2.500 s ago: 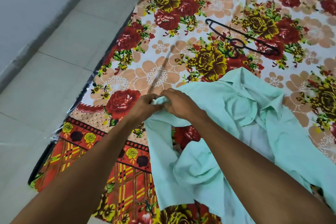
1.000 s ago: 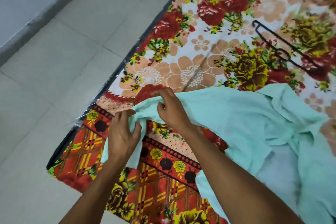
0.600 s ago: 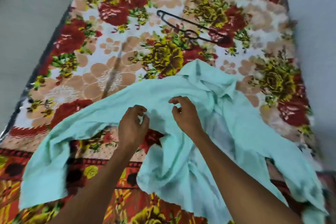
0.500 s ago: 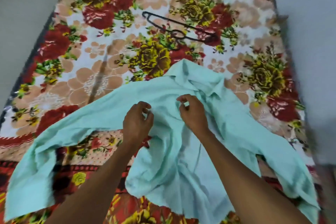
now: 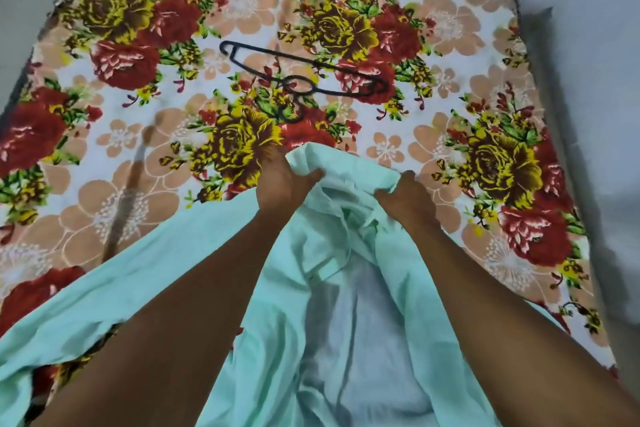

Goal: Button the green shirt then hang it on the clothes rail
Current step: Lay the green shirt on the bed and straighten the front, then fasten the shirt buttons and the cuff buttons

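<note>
Green shirt [image 5: 349,340]: pale mint, lying open and rumpled on the bed, collar end away from the person, one sleeve trailing off to the left; paler inside face showing down the middle.
Left hand [image 5: 284,184]: at the collar's left end, fingers curled round a bunch of fabric, thumb lying over the top.
Right hand [image 5: 407,199]: at the collar's right side, fingers pinching a fold of the cloth.
Hanger [image 5: 301,74]: black, flat on the bed beyond the collar, apart from the shirt.
Bed [image 5: 114,149]: covered with a floral sheet of red and yellow roses; carries both shirt and hanger.
Clothes rail: not in view.
Step in hand: judged to be spreading and squaring the shirt by the collar ahead of buttoning; no button seen fastened.
Next move calls for: bringing the two front edges together and finding the top button and its hole; buttons cannot be made out here.
</note>
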